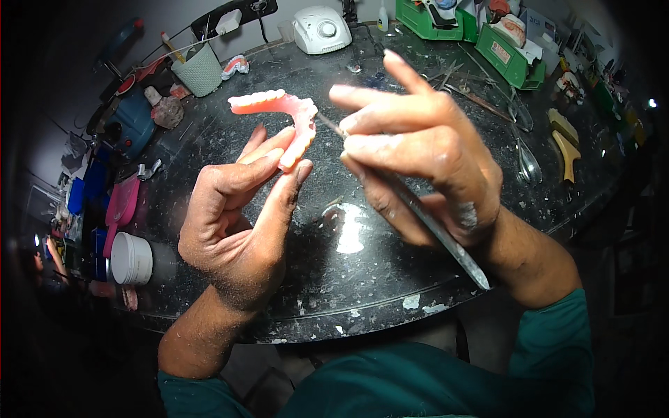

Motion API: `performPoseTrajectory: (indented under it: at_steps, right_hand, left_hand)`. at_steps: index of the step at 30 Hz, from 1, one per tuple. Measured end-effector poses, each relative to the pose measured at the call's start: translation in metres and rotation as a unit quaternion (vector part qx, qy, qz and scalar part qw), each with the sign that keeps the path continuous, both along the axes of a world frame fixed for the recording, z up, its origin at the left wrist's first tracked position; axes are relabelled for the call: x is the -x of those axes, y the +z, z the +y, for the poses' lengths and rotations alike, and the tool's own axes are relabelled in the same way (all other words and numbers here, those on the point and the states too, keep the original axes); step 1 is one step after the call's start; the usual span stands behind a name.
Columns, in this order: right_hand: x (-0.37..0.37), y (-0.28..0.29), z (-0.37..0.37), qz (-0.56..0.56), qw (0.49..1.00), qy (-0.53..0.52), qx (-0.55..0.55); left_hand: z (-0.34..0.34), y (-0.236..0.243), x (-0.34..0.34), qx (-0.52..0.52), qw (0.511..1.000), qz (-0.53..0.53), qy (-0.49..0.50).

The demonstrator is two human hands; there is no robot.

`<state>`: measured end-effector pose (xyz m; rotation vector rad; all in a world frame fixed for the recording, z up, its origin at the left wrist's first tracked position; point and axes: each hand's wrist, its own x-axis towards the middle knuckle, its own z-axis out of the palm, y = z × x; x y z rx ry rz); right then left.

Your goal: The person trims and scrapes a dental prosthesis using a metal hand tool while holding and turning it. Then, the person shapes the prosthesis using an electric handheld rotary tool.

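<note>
A pink denture [302, 120] with a row of pale teeth is held up above the dark worktop. My left hand [240, 223] pinches one end of it between thumb and fingers; the other end points free to the left. In my right hand [425, 146] is a slim metal carving tool [446, 240], gripped like a pen. Its thin tip lies close to the front teeth of the denture; whether it touches them I cannot tell. The tool's broad flat end slants down toward the table's near edge. The right hand's upper fingers stretch past the tool.
A white control box [321, 30] with a dial stands at the back. Green bins [510, 59] and scattered metal tools [481, 101] lie at the far right, a yellow-handled brush [568, 157] nearer. On the left are a white tub [131, 258], a pink dustpan [124, 202] and a woven cup [198, 72].
</note>
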<state>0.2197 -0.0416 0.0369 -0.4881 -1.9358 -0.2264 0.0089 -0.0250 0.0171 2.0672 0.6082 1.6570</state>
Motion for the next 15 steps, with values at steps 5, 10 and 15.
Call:
performPoseTrajectory:
  at_steps: [5, 10, 15]
  right_hand:
    - [0.010, -0.009, -0.002, 0.021, 0.996, 0.083, 0.033]
    - [0.014, -0.015, 0.003, 0.021, 0.996, 0.081, 0.024]
    - [0.012, -0.013, 0.001, 0.015, 0.997, 0.067, 0.028]
  left_hand:
    - [-0.001, 0.001, 0.002, 0.005, 1.000, -0.006, -0.011]
    - [0.000, 0.000, 0.005, -0.010, 1.000, 0.006, -0.016]
    - [-0.004, 0.003, 0.004, -0.007, 0.999, 0.039, -0.011]
